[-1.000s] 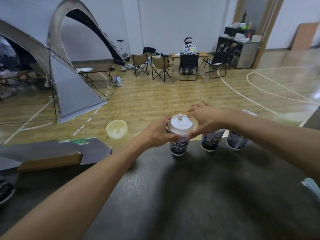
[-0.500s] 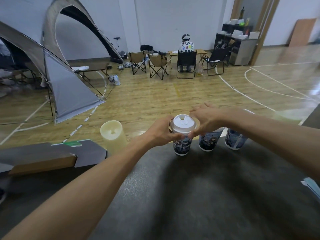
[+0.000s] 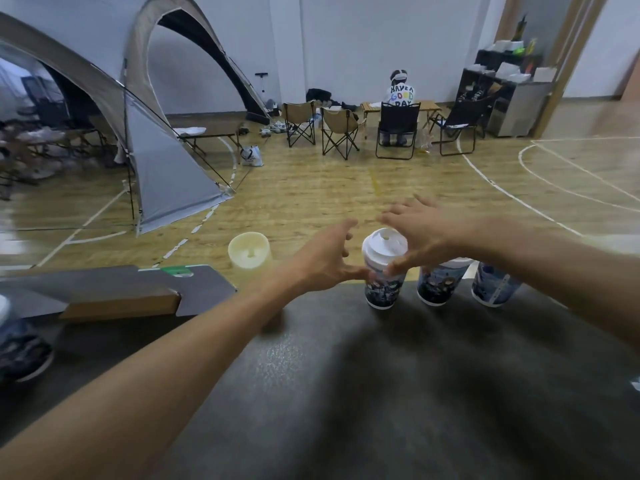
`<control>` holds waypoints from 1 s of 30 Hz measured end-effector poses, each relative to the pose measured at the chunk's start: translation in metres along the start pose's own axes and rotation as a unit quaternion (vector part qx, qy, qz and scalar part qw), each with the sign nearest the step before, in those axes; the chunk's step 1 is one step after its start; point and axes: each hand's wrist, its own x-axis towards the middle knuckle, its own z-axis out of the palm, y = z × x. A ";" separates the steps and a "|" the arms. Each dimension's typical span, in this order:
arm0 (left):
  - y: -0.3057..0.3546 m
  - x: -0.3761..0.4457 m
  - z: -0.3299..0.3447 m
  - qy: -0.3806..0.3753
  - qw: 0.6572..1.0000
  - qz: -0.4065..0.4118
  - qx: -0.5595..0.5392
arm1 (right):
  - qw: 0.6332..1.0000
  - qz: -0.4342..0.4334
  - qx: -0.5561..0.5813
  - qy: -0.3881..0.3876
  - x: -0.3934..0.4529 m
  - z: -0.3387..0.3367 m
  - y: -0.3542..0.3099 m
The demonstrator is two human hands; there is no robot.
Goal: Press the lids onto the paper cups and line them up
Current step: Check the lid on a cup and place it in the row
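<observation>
Three dark-printed paper cups stand in a row at the far edge of the dark table [image 3: 381, 393]. The left cup [image 3: 382, 293] wears a white lid [image 3: 384, 247]. My left hand [image 3: 320, 259] is just left of it, fingers spread, thumb tip at the cup's side. My right hand [image 3: 420, 232] hovers over and behind the lid, fingers spread, thumb touching the cup below the lid. My right forearm hides the tops of the middle cup [image 3: 437, 285] and the right cup [image 3: 493, 289]; a white rim shows on the middle one.
A cream cylinder [image 3: 249, 251] stands at the table's far edge, left of the cups. A flat grey-and-brown cardboard box [image 3: 117, 295] lies at the left. Another printed cup [image 3: 15, 344] sits at the far left edge. Beyond the table are a gym floor, tent and chairs.
Both hands were closed around the lidded left cup; now their fingers have spread and lifted away, with only the thumbs at the cup. The cup stays standing in the row.
</observation>
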 end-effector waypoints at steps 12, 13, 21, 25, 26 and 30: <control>-0.113 -0.220 -0.149 0.163 0.935 -0.196 0.245 | 0.966 -0.242 0.035 0.088 0.038 -0.052 -0.212; -0.126 -0.240 -0.159 0.172 0.926 -0.218 0.254 | 0.963 -0.251 0.055 0.081 0.046 -0.053 -0.231; -0.235 -0.338 -0.224 0.195 0.847 -0.337 0.361 | 0.945 -0.251 0.208 0.005 0.134 -0.060 -0.395; -0.279 -0.344 -0.245 0.138 0.849 -0.337 0.382 | 0.942 -0.241 0.232 -0.009 0.172 -0.059 -0.456; -0.289 -0.344 -0.249 0.120 0.855 -0.333 0.378 | 0.942 -0.237 0.237 -0.011 0.179 -0.059 -0.467; -0.316 -0.341 -0.257 0.102 0.876 -0.281 0.377 | 0.941 -0.215 0.261 -0.019 0.199 -0.053 -0.496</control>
